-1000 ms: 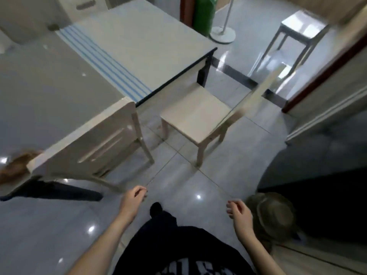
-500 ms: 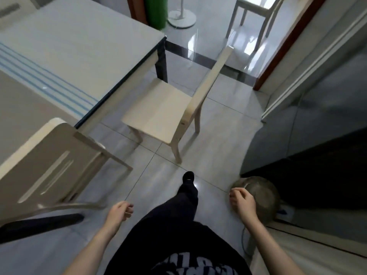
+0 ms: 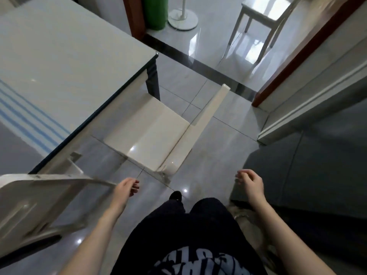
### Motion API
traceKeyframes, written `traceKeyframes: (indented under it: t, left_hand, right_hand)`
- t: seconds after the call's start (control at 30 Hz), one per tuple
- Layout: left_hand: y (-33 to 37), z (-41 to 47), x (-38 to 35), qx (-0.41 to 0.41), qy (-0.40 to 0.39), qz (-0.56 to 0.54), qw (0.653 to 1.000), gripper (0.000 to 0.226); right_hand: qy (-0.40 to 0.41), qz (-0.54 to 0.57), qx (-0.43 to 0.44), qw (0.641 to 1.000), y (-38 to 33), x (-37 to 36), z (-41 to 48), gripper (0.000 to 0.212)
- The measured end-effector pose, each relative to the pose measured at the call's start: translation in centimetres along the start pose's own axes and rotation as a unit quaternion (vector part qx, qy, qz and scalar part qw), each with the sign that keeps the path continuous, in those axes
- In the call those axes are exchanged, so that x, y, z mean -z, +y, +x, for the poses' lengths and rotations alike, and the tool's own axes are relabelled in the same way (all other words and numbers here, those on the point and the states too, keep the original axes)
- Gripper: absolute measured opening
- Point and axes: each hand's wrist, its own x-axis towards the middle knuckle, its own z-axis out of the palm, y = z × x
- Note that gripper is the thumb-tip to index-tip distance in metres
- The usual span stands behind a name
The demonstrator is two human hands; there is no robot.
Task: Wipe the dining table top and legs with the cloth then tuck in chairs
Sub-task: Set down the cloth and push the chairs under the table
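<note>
Well, the fingers of the left hand [image 3: 126, 188] and right hand [image 3: 251, 183] hang loosely curled, holding nothing, and no cloth shows, so I'd guess wiping's done. Just left of the fingers one chair [image 3: 39, 195] looks pushed in against the surface [image 3: 69, 56]; ahead of them a second chair [image 3: 151, 133] sticks half out, open floor [image 3: 214, 155] behind it.

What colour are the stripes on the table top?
Blue stripes on the pale table top; the head view shows them.
</note>
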Motion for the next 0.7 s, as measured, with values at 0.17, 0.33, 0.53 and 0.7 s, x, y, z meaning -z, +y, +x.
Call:
traceKeyframes:
  t: [0.17,0.33,0.53,0.7]
  left_hand:
    - [5.2,-0.2,-3.1,-0.077,0.021,-0.026,0.997,0.028]
    - [9.1,-1.3,-7.4,-0.13,0.068,-0.008,0.989,0.02]
    - [14.2,-5.1,-14.4,-0.132,0.131,0.142,0.972,0.042]
    - [15.7,-6.1,-18.2,-0.099,0.304,0.357,0.878,0.046]
  right_hand:
    - [-0.047,-0.022,0.145,0.988,-9.8,-1.1,4.3,0.019]
    - [-0.076,-0.12,0.418,0.897,-18.1,-1.9,8.0,0.018]
    - [-0.224,-0.364,0.649,0.629,-23.0,-5.7,14.1,0.036]
    - [-0.261,-0.551,0.648,0.457,-25.6,-8.2,16.5,0.057]
